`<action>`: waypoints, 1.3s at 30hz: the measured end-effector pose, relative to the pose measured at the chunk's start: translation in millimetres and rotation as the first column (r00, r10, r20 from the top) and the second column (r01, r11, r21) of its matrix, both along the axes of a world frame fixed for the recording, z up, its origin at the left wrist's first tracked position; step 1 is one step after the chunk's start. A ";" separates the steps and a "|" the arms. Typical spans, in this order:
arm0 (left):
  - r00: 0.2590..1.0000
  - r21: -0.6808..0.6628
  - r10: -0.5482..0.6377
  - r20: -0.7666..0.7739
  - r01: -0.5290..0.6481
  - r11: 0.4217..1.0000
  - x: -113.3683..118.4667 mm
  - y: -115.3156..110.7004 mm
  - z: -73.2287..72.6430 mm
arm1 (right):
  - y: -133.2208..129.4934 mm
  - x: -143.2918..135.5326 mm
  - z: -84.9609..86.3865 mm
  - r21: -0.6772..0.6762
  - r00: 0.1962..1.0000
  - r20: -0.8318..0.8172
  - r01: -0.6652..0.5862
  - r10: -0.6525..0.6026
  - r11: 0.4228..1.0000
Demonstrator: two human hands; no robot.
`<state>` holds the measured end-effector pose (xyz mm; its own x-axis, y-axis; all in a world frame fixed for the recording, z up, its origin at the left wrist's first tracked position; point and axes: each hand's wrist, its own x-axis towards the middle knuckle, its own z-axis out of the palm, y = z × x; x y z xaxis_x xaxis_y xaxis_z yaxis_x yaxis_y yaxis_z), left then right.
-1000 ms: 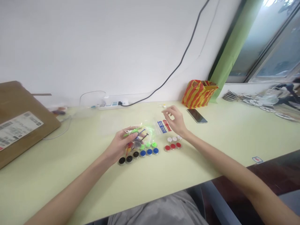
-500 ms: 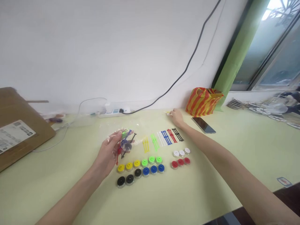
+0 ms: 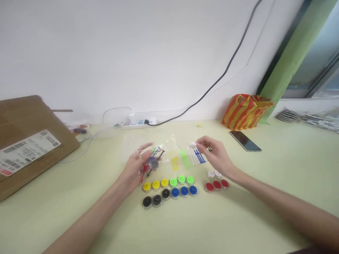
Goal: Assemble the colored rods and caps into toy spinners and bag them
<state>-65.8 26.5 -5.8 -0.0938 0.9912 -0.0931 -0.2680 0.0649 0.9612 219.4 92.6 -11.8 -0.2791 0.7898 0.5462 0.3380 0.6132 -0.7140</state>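
My left hand (image 3: pixel 135 167) is closed around a loose bunch of small plastic pieces: a clear bluish cup-like piece (image 3: pixel 153 163), red, blue and black sticks, and some green. My right hand (image 3: pixel 215 153) pinches a small white plastic piece (image 3: pixel 192 144) above the white sticks (image 3: pixel 194 157) and blue sticks (image 3: pixel 200 156). Yellow sticks (image 3: pixel 174 163) and green sticks (image 3: pixel 184 159) lie between the hands. In front are round pieces with clear rims: yellow (image 3: pixel 156 185), green (image 3: pixel 181 179), black (image 3: pixel 157 200), blue (image 3: pixel 184 191) and red (image 3: pixel 217 185). The white ones (image 3: pixel 211 174) are partly hidden by my right hand.
A clear plastic bag (image 3: pixel 166 139) lies behind the pieces. A power strip (image 3: pixel 137 123) rests by the wall, with a small yellow piece (image 3: pixel 199 125) to its right. A cardboard box (image 3: pixel 29 120) stands left; a striped bag (image 3: pixel 243 111) and a phone (image 3: pixel 245 141) are right.
My right hand has come back from near the wall toward the sticks, carrying the white piece. A yellow piece now shows where it was. My left hand keeps its bunch; the view has turned slightly left.
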 end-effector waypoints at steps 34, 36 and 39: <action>0.890 0.047 -0.419 -0.181 0.433 0.900 33.7 -26.8 15.8 | -68.8 -18.1 -18.5 0.156 0.984 -0.103 -0.129 0.146 0.979; 0.889 0.052 -0.417 -0.189 0.433 0.900 34.5 -27.8 16.0 | -71.1 -18.6 -16.2 0.048 0.968 -0.191 -0.157 0.164 0.986; 0.869 -0.008 -0.432 -0.243 0.443 0.896 33.6 -29.5 14.4 | -75.3 -18.7 -12.7 0.022 0.950 -0.233 -0.208 0.207 0.978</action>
